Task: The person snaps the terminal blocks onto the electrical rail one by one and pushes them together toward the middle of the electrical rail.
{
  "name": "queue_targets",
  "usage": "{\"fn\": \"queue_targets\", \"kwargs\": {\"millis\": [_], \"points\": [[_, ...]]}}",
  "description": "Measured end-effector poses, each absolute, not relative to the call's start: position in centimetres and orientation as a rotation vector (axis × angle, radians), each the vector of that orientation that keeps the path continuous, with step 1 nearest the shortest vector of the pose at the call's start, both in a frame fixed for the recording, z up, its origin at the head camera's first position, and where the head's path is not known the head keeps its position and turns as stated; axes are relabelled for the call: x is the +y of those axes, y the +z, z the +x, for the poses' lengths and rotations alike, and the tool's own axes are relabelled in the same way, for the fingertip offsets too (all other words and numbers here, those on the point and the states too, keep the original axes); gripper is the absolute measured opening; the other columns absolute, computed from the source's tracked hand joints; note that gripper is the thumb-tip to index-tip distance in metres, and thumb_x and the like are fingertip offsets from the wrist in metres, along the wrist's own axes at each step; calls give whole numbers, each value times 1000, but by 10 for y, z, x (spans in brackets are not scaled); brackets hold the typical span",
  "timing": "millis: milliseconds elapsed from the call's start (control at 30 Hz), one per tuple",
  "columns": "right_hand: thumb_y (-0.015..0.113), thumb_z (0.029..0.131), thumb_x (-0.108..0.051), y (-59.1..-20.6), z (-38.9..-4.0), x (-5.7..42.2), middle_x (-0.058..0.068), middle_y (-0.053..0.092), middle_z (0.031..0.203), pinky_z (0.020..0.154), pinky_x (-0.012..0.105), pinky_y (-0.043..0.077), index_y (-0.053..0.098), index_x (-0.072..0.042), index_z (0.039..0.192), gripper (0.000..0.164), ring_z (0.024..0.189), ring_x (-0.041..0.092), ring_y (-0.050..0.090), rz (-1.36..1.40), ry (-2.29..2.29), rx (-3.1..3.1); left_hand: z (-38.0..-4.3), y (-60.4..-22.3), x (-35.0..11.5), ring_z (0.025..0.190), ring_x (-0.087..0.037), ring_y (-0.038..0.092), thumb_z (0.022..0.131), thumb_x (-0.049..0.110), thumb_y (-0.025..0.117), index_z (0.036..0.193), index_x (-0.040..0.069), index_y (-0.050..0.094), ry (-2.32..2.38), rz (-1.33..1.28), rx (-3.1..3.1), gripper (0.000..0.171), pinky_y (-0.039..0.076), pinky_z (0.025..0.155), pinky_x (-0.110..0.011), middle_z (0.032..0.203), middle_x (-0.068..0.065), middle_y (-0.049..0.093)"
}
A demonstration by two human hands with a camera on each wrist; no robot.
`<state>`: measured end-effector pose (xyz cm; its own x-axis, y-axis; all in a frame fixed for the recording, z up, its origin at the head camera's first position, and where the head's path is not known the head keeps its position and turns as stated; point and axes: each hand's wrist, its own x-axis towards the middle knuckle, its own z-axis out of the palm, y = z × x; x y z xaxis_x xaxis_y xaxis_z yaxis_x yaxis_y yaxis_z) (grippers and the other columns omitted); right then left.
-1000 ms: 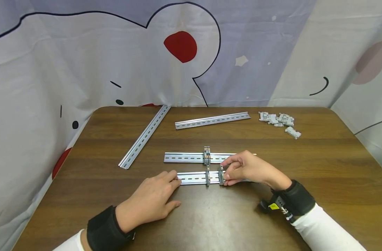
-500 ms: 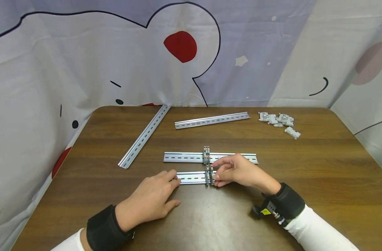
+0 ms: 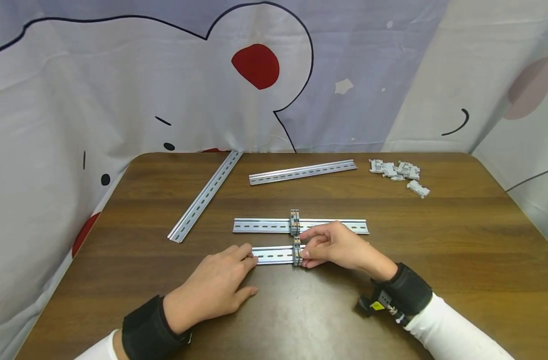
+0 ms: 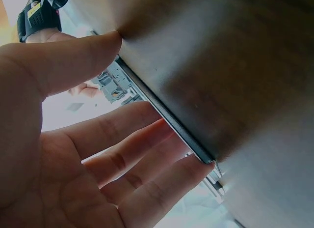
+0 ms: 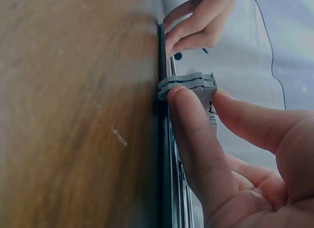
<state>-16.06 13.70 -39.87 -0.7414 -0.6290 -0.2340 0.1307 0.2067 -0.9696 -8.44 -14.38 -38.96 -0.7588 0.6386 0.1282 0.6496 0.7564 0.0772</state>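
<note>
Blocks [image 5: 194, 82], grey and ribbed, sit across a slotted silvery rail [image 3: 274, 259].

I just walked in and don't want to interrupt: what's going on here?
Someone is working on the nearest metal rail. The left hand touches its left end, and the right hand pinches a grey block on it, right beside another block. A second rail just behind carries blocks too. Two bare rails and loose pieces lie apart from these.
</note>
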Motion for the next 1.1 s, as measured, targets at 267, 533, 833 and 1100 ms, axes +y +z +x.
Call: {"fn": "queue_targets", "kwargs": {"millis": [267, 533, 833, 1100], "points": [[60, 93, -1, -396, -164, 142, 23, 69, 97, 78, 42, 57, 51, 11, 129, 40, 88, 31, 71, -536, -1506, 1906, -84, -391, -144, 86, -13, 55, 79, 42, 78, 111, 8, 70, -178, -1044, -2856, 46, 52, 63, -31, 100, 4, 54], [66, 92, -12, -380, -180, 176, 9, 72, 98, 76, 30, 57, 61, 4, 124, 36, 88, 20, 70, -705, -1222, 2430, -85, -389, -142, 86, -14, 55, 80, 41, 77, 110, 7, 70, -175, -1058, -2853, 46, 52, 62, -31, 99, 3, 55], [66, 91, -24, -367, -216, 251, 33, 56, 126, 98, 58, 41, 52, 14, 130, 56, 118, 48, 52, -484, -571, 3028, -85, -389, -143, 84, -14, 54, 79, 42, 78, 110, 8, 70, -170, -1053, -2851, 46, 51, 61, -30, 98, 3, 54], [60, 94, -35, -377, -235, 310, 47, 9, 147, 107, 69, 16, 21, 21, 143, 84, 134, 63, 11, -282, -295, 2876, -86, -391, -144, 84, -13, 54, 80, 44, 77, 110, 9, 70, -157, -1044, -2860, 47, 52, 62, -31, 97, 4, 53]]}}
